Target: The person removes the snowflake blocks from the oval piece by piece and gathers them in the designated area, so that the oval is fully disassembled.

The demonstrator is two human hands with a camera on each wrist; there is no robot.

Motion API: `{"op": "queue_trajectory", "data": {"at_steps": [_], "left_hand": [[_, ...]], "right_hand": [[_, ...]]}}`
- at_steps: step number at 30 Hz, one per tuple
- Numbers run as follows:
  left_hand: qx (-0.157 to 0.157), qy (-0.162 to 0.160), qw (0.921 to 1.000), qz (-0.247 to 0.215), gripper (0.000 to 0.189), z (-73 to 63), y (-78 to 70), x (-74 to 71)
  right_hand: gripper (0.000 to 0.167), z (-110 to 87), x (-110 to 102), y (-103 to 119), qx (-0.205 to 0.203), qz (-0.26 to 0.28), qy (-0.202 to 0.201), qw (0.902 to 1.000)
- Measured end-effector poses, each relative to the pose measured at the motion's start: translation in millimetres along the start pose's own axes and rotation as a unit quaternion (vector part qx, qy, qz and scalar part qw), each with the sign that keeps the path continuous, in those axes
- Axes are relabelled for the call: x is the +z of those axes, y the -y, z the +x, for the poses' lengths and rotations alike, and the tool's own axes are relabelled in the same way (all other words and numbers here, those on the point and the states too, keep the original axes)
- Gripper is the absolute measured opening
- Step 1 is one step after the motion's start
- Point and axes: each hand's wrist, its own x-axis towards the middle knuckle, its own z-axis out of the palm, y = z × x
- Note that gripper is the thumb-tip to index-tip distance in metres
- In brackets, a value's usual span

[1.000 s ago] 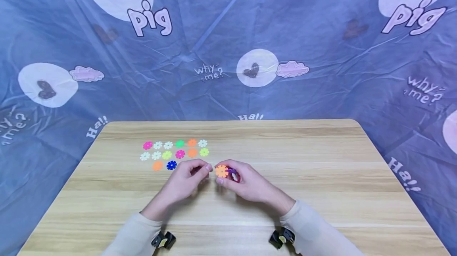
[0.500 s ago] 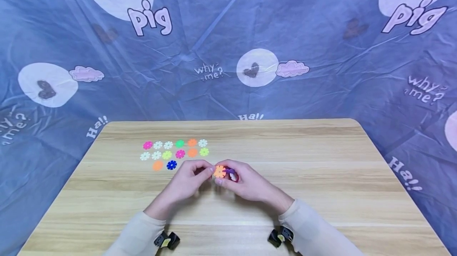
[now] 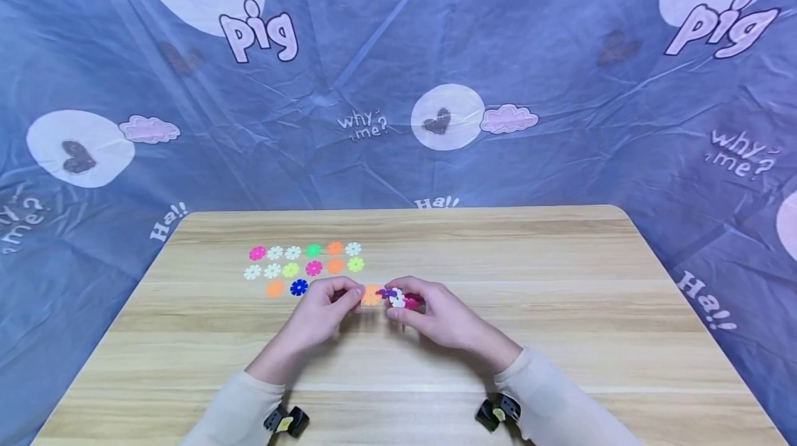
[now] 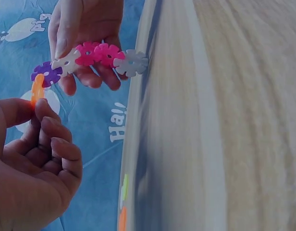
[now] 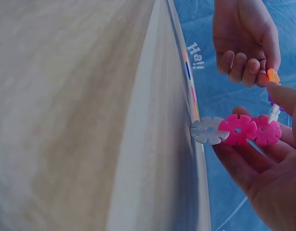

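My left hand (image 3: 326, 308) pinches an orange notched snowflake disc (image 4: 36, 93) by its edge, between thumb and index finger. That disc is joined edgewise to a purple disc (image 4: 46, 73), the end of a chain of interlocked pieces. After the purple one come a white disc (image 4: 67, 63), two pink discs (image 5: 238, 129) and a pale grey-white disc (image 5: 208, 130). My right hand (image 3: 438, 311) holds the chain near the white disc with thumb and fingers, with the pink part along its fingers. Both hands are held over the table's middle.
Loose snowflake discs lie in rows on the wooden table (image 3: 529, 280), left of centre and beyond the left hand. Among them are a dark blue disc (image 3: 299, 287), an orange disc (image 3: 275, 287) and a green disc (image 3: 313, 250). A printed blue cloth (image 3: 386, 176) hangs behind.
My left hand has come to the orange disc and taken hold of its edge. The right hand's grip has shifted from around the orange disc rightward along the chain, exposing the purple and white discs.
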Motion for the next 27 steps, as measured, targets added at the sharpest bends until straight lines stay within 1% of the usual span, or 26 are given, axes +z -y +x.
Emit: {"op": "queue_trajectory", "data": {"at_steps": [5, 9, 13, 17, 21, 24, 26, 27], "left_hand": [[-0.015, -0.026, 0.9992, -0.026, 0.020, 0.1, -2.0, 6.3], [-0.030, -0.052, 0.9964, -0.060, 0.018, -0.8, -4.3, 14.1], [-0.042, -0.068, 0.9935, -0.080, 0.018, -2.0, -6.4, 20.4], [-0.057, -0.073, 0.9912, -0.094, 0.020, -3.6, -8.8, 24.5], [-0.071, -0.081, 0.9860, -0.127, 0.020, -4.4, -12.3, 27.2], [-0.075, -0.088, 0.9818, -0.151, 0.020, -4.9, -13.8, 27.9], [-0.076, -0.089, 0.9813, -0.153, 0.019, -5.2, -14.5, 27.5], [-0.075, -0.088, 0.9822, -0.148, 0.018, -5.3, -14.8, 27.2]], "right_hand": [[0.039, -0.1, 0, 1, -0.004, 0.006, -0.009, 0.9999], [0.038, 0.9, 0, 3, -0.010, -0.008, -0.018, 0.9998], [0.040, 2.2, 1, 4, -0.018, -0.016, -0.021, 0.9995], [0.041, 2.4, 2, 4, -0.018, -0.025, -0.022, 0.9993], [0.041, 2.0, 2, 4, -0.020, -0.031, -0.025, 0.9990], [0.041, 1.8, 2, 5, -0.021, -0.029, -0.024, 0.9991], [0.042, 1.6, 2, 5, -0.020, -0.029, -0.023, 0.9991], [0.042, 1.5, 2, 5, -0.020, -0.028, -0.023, 0.9991]]}}
